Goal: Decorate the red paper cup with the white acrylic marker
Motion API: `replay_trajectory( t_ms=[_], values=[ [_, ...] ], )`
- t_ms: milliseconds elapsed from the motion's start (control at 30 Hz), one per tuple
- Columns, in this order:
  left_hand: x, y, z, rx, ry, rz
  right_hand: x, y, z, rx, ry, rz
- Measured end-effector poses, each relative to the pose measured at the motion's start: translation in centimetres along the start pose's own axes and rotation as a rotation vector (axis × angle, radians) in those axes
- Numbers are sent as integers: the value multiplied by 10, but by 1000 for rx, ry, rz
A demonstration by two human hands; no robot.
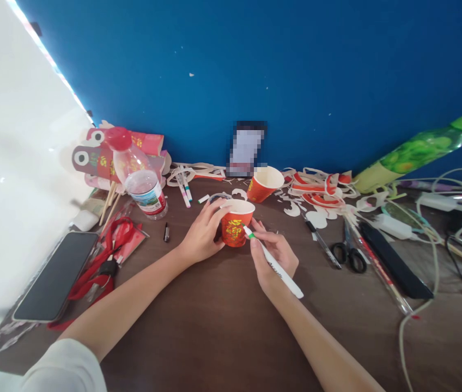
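Near the middle of the table I see a red paper cup [235,230] with yellow lettering and a white inside. My left hand [204,231] is wrapped round its left side, thumb and fingers closed on it. In my right hand [275,260] is a white marker [279,272] with a green band, its upper end close to the cup's right side. Whether that end touches the cup I cannot tell. Some right-hand fingers are partly hidden behind the cup's right edge. A second red paper cup [259,191] stands just behind the first.
On the left are a clear plastic bottle [145,190], a phone [56,276] and red-handled scissors [121,234]. Cut red-and-white paper strips [316,190] lie behind, near the blue wall. At right are black scissors [349,255], a pen [323,242], cables and a green bottle [414,155].
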State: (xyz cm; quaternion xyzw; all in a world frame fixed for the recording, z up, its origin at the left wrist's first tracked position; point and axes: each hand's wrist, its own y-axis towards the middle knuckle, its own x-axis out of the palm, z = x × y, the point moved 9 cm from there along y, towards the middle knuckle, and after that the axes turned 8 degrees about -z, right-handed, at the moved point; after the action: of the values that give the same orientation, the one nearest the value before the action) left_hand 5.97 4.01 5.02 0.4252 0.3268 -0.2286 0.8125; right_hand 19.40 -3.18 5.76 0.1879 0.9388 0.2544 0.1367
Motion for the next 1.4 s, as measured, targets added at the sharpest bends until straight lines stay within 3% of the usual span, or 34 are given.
replay_trajectory(
  t_ms=[467, 900, 1400],
  values=[
    [0, 0, 0, -13, 6, -3, -4, 1, 5, 97, -26, 58],
    [1, -5, 3, -3, 113, -16, 3, -2, -5, -96, -5, -15],
    [0, -5, 8, 24, 149, 8, 1, -2, 5, 38, -30, 19]
  ],
)
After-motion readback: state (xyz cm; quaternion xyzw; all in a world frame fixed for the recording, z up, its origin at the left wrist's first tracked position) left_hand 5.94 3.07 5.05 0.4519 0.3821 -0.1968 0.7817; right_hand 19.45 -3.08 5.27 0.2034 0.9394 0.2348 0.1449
